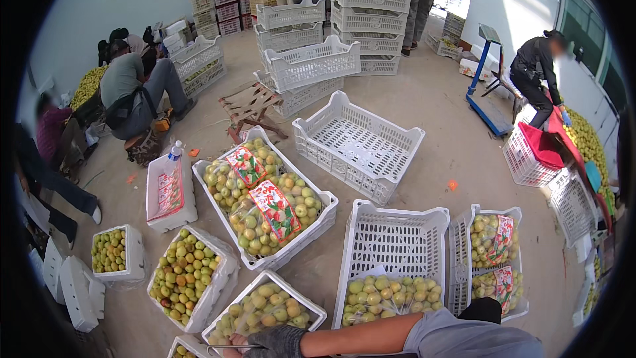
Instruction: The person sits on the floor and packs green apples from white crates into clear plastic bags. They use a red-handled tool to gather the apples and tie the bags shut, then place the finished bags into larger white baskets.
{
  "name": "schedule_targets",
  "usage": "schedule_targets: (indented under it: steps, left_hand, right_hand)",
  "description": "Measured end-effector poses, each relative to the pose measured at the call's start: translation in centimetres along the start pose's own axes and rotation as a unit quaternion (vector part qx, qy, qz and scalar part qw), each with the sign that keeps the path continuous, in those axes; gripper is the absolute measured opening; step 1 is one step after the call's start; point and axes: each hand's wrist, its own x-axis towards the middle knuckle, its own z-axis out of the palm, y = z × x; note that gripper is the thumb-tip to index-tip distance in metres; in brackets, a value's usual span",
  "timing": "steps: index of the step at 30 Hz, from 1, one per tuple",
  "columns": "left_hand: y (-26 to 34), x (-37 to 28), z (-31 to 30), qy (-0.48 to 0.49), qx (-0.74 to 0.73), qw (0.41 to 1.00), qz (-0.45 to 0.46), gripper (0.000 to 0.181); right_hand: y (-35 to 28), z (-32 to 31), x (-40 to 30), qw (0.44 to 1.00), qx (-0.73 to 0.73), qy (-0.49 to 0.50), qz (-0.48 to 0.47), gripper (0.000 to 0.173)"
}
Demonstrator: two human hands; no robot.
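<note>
My right hand [271, 342], in a dark grey glove with bare fingertips, reaches left along the bottom edge. It is at the front of a white foam box [318, 314] holding a clear bag of yellow-green fruit [268, 303]. A thin curved metal piece [233, 346] lies across its fingers; the grip is partly hidden. My left hand is out of view. Right of the box, a white plastic crate [348, 253] holds a clear bag of fruit [392, 296] at its near end. Behind, another crate [325, 204] holds printed bags of fruit [276, 209].
Open foam boxes of loose fruit [184, 278] stand left. An empty white crate [357, 144], a folding stool [251, 104] and stacked crates [370, 20] are ahead. A blue platform scale [489, 114] stands right. A person [536, 74] bends over fruit; others sit at left [124, 79].
</note>
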Motion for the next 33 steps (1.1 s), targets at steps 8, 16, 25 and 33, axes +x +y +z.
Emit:
schedule_targets:
  steps: [8, 16, 25, 33]
  left_hand:
    - [4.0, 3.4, -5.7, -0.331, -0.121, 0.928, -0.118, 0.047]
    - [6.0, -1.6, 7.7, -0.357, -0.036, 0.931, -0.066, 0.042]
    - [7.1, -13.7, 18.4, -0.107, -0.058, 0.992, -0.017, 0.037]
    - [10.0, -18.6, 20.2, -0.167, -0.061, 0.984, 0.009, 0.032]
  right_hand:
    - [3.4, -12.1, -15.4, 0.947, -0.001, 0.032, 0.320, 0.059]
    - [7.7, -6.2, -18.6, 0.944, 0.014, 0.033, 0.327, 0.060]
    - [10.1, -5.6, -4.5, 0.905, 0.147, 0.188, 0.353, 0.073]
    - [11.7, 1.1, -1.8, 0.912, 0.086, 0.165, 0.366, 0.062]
